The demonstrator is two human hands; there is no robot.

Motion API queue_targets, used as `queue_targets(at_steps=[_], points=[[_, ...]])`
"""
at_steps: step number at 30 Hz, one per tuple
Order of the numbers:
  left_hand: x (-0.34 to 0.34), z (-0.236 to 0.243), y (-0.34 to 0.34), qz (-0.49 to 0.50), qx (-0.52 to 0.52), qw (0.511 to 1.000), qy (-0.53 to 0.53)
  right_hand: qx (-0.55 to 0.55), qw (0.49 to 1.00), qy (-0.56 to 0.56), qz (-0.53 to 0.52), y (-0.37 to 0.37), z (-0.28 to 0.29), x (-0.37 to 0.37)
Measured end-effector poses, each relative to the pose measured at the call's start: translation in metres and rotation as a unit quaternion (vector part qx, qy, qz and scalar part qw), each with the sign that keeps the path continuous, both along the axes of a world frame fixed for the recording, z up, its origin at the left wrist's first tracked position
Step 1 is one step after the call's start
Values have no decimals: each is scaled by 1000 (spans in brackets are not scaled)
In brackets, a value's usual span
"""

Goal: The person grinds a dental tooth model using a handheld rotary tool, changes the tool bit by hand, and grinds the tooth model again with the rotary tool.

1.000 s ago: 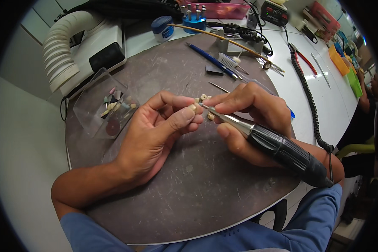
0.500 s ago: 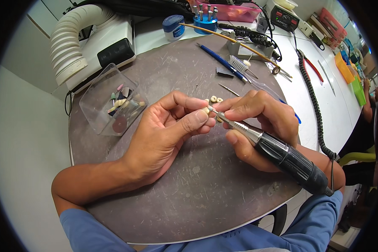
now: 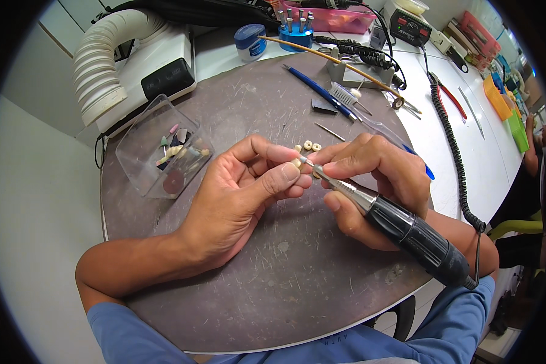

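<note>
Between the thumb and fingers of my left hand [image 3: 249, 176] is a small cream-coloured dental crown [image 3: 296, 162], partly covered by the fingertips. My right hand [image 3: 382, 182] grips a black and silver rotary handpiece [image 3: 400, 223] like a pen. Its bur tip meets the crown or lies right beside it; the exact contact is too small to tell. Just beyond the fingertips, several more cream crowns [image 3: 308, 145] lie on the grey-brown work surface [image 3: 273, 267]. A thin metal bur [image 3: 329, 131] rests a little farther off.
A clear plastic box [image 3: 141, 173] of grinding tips stands left, near a white hose [image 3: 97, 67]. Farther back lie a blue pen-shaped tool [image 3: 321, 91], a small brush [image 3: 347, 95] and a wooden stick [image 3: 333, 59]. The handpiece's coiled cord [image 3: 452, 145] runs along the right.
The rear of the handpiece has shifted slightly left and down in my right hand. My left hand stays almost in place with the crown.
</note>
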State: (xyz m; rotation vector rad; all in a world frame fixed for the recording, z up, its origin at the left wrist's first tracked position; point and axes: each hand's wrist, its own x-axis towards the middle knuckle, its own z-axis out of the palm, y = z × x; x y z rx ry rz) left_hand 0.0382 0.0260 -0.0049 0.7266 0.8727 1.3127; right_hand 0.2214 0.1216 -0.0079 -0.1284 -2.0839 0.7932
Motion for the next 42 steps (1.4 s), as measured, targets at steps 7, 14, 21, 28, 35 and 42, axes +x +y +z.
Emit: queue_targets(at_steps=[7,14,21,28,35,42], points=[[1,0,0,0,-2,1000,-2,1,1000,9,3,-1,0,-1],[1,2,0,-3,3,1000,2,10,1000,-3,14,-2,3,-1],[1,1,1,-3,-2,1000,-4,12,1000,0,5,-1,2,0],[1,-2,-1,14,16,1000,18,3,999,-18,32,2,-1,5],[2,-2,-1,22,23,999,37,2,999,-28,45,3,1,6],[2,-1,-2,25,19,999,31,-7,998,-29,53,2,-1,5]])
